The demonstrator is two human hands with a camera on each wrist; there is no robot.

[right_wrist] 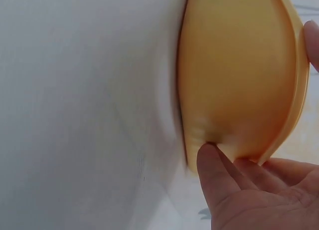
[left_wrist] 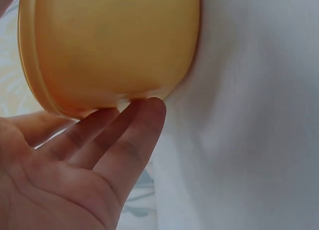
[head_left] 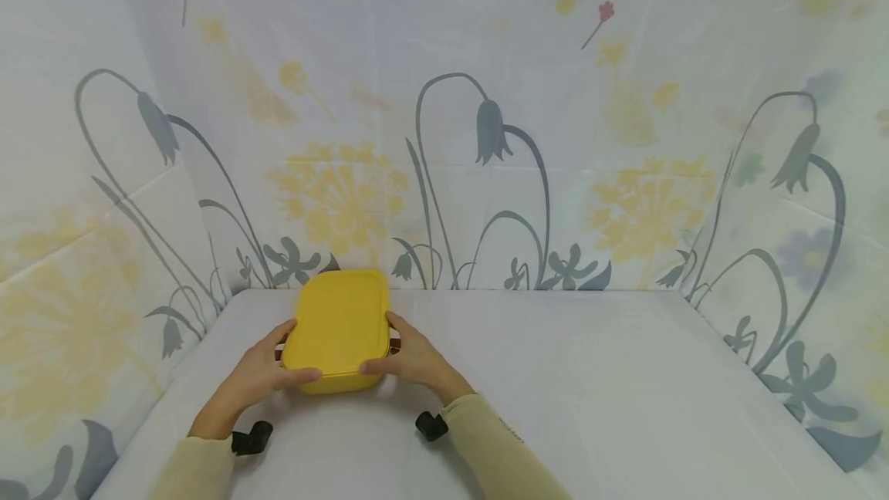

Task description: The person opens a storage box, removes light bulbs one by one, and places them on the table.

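A yellow rectangular food container [head_left: 338,322] with rounded corners and a yellow lid is at the left part of the white table, near its back edge. My left hand [head_left: 258,373] grips its left side, thumb on the near edge of the lid. On the opposite side my right hand [head_left: 415,357] holds it the same way. In the left wrist view, fingers [left_wrist: 132,145] touch the container's side wall [left_wrist: 119,45]. The right wrist view likewise has fingertips [right_wrist: 212,162] against the wall [right_wrist: 234,70]. Its base lies close against the tabletop; the contents are hidden by the lid.
The white table [head_left: 590,392] stretches to the right of the container. Behind it and along both sides hangs a pale cloth [head_left: 444,199] printed with grey and yellow flowers. A black wrist-worn device [head_left: 253,438] sits at the left wrist, another black device [head_left: 432,426] at the right.
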